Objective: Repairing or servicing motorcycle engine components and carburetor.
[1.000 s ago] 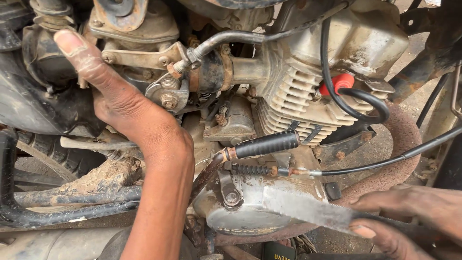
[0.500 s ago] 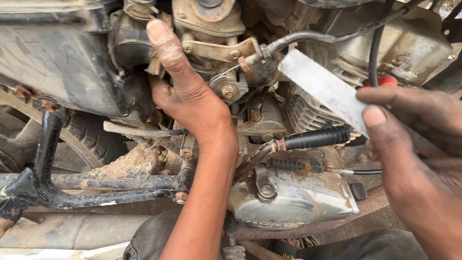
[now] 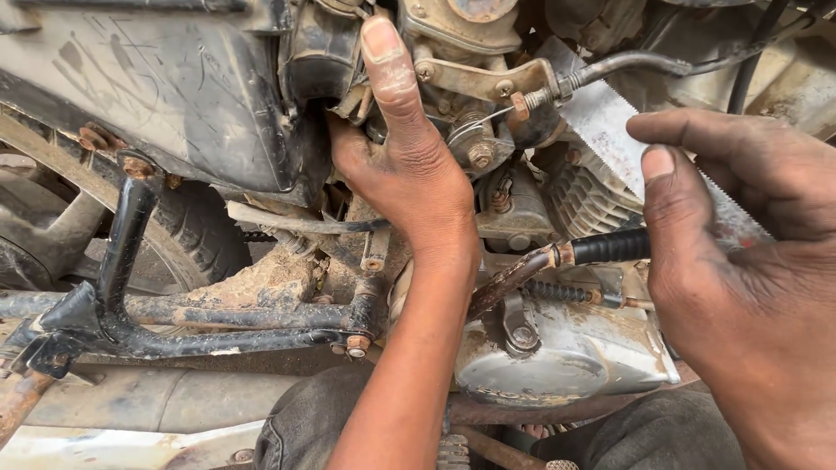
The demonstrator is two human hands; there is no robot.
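Observation:
I look down at a dirty motorcycle engine [image 3: 557,348]. My left hand [image 3: 405,165] reaches up into the frame, thumb raised along the carburettor [image 3: 453,35], fingers hidden behind the parts. My right hand [image 3: 740,261] pinches a bare toothed saw blade [image 3: 601,130]; the blade's tip points up and left toward the cable end and bracket [image 3: 522,100] next to the carburettor. The blade's lower end is hidden under my fingers.
A black side panel [image 3: 165,96] and the rear tyre [image 3: 200,235] lie at left. A black frame tube [image 3: 174,313] runs low across. A rubber-tipped kick lever [image 3: 610,248] and the silver crankcase cover sit under my right hand. My knee [image 3: 305,418] is at the bottom.
My right hand has lifted the saw blade from below the crankcase up to the carburettor area. The view has shifted left. My left hand has stayed on the carburettor.

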